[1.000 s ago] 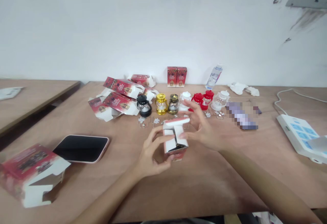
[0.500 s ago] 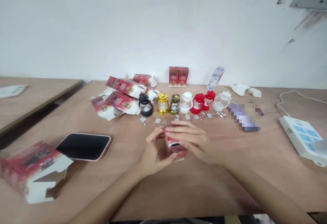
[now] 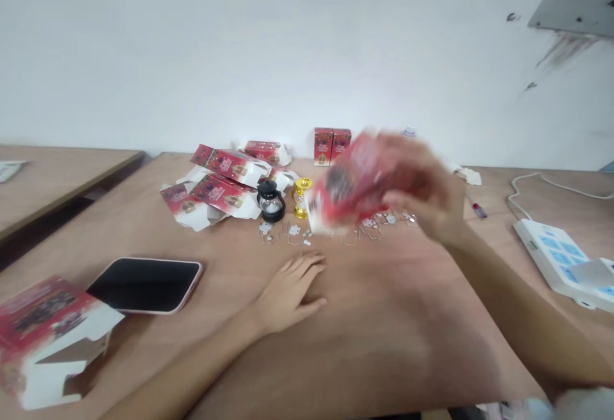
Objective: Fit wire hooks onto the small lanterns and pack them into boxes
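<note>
My right hand (image 3: 426,183) is raised over the lantern row, closed around a red printed box (image 3: 345,183), both blurred by motion. Lying on the wooden table with fingers spread, my left hand (image 3: 290,292) holds nothing. A black lantern (image 3: 271,202) and a gold lantern (image 3: 302,197) stand beyond it; the lanterns farther right are hidden behind the box and my right hand. Small metal parts (image 3: 294,231) lie in front of the lanterns. Two closed red boxes (image 3: 323,146) stand upright by the wall.
Flattened red boxes (image 3: 223,193) are piled at the back left. A phone (image 3: 146,284) and an opened red carton (image 3: 48,330) lie at the left. On the right are a white power strip (image 3: 561,257), its cable, crumpled tissue (image 3: 470,176) and a small red item (image 3: 479,210).
My right hand has lifted the red box up and toward the back, turning it. My left hand has let go of the box and now rests flat on the table.
</note>
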Motion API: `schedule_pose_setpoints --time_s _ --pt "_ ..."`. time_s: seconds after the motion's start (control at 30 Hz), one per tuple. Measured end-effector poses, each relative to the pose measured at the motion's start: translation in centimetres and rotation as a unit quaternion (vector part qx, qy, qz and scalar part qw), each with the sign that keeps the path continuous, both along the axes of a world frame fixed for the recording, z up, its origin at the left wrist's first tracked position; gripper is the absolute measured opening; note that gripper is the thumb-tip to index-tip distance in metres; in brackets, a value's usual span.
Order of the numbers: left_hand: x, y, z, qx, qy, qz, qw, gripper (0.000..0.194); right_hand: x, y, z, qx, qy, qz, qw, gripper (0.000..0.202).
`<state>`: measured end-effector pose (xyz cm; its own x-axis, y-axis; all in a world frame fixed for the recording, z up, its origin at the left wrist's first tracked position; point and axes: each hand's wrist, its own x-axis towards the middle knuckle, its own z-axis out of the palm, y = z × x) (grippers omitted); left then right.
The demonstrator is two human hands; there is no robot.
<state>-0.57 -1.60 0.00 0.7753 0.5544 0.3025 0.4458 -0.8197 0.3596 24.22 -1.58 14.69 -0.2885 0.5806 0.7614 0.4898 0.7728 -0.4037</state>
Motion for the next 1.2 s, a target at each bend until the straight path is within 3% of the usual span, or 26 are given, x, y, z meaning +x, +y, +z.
schedule_pose_setpoints --time_s 0.03,0.1,0.2,0.3,0.37,0.47,0.57,0.67,0.8,0.9,1.0,1.1,1.2 --pt "0.1 -0.1 0.0 0.009 0.007 -0.002 1.000 0.046 -0.2 1.8 1.4 0.031 0.034 -0.061 0.997 0.047" --pt "0.3 -0.3 0.0 0.016 0.016 -0.007 1.000 0.047 -1.0 6.5 3.4 0.050 0.020 -0.119 0.991 0.050" --pt "0.3 -0.5 -0.1 0.009 0.027 -0.007 1.000 0.049 -3.1 15.1 3.9 0.012 -0.071 -0.129 0.989 0.073" --pt "0.1 -0.6 -0.2 -0.014 0.046 -0.004 0.999 0.051 -4.9 22.7 1.7 -0.051 -0.198 -0.129 0.970 0.079" --pt "0.0 -0.6 -0.4 -0.032 0.057 0.001 0.998 0.053 -5.7 26.2 -0.3 -0.085 -0.301 -0.167 0.935 0.077" --pt "-0.2 -0.7 -0.7 -0.046 0.059 -0.004 0.997 0.055 -6.1 29.0 -3.1 -0.095 -0.409 -0.231 0.878 0.073" --pt "-0.3 -0.8 -1.0 -0.047 0.055 -0.006 0.997 0.055 -6.0 30.4 -5.0 -0.081 -0.432 -0.266 0.858 0.066" --pt "-0.3 -0.8 -1.0 -0.052 0.055 -0.003 0.997 0.055 -6.2 30.8 -5.7 -0.090 -0.408 -0.297 0.859 0.065" --pt "-0.2 -0.7 -0.8 -0.058 0.064 -0.002 0.996 0.055 -7.5 28.9 -4.8 -0.064 -0.385 -0.281 0.877 0.067" --pt "-0.1 -0.7 -0.6 -0.055 0.067 0.001 0.996 0.054 -9.0 24.8 -3.2 -0.033 -0.338 -0.233 0.911 0.059" --pt "-0.1 -0.8 -0.5 -0.046 0.069 0.003 0.997 0.053 -10.7 19.1 -1.8 -0.016 -0.339 -0.143 0.930 0.039" --pt "0.1 -0.9 -0.6 -0.023 0.075 0.010 0.997 0.051 -12.4 14.0 -1.6 0.037 -0.391 -0.055 0.918 0.032" --pt "0.5 -1.4 -0.8 0.003 0.085 0.026 0.996 0.046 -13.9 11.2 -2.8 0.077 -0.433 -0.015 0.898 0.039"
